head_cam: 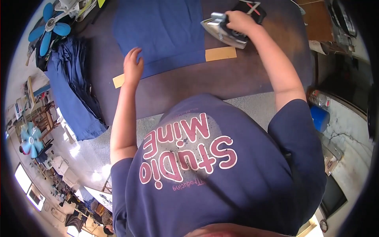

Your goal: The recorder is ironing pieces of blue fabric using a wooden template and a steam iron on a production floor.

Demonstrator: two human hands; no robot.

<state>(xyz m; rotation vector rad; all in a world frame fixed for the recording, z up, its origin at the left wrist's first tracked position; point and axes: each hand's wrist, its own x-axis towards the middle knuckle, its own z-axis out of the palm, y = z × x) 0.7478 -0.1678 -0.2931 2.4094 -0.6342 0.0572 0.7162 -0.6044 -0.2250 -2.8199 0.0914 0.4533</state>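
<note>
My right hand [240, 22] grips the handle of a clothes iron [220, 31], whose metal soleplate edge faces the blue cloth. The iron is just right of that cloth, near the dark pad at the back. A piece of blue fabric [165, 32] lies spread on the table, a few soft creases in it. Tan card strip ends [221, 54] stick out past both sides of its near edge; the middle is hidden by the cloth. My left hand [133, 66] hovers at or rests on the fabric's left edge, fingers apart, holding nothing; contact is unclear.
A stack of blue cloth pieces [71, 86] drapes over the brown-covered table's [183, 86] left edge. Behind it stands a blue-bladed fan [50, 25]. On the right are a brown board [318, 20], a plastic bottle [318, 98] and a blue container [319, 118].
</note>
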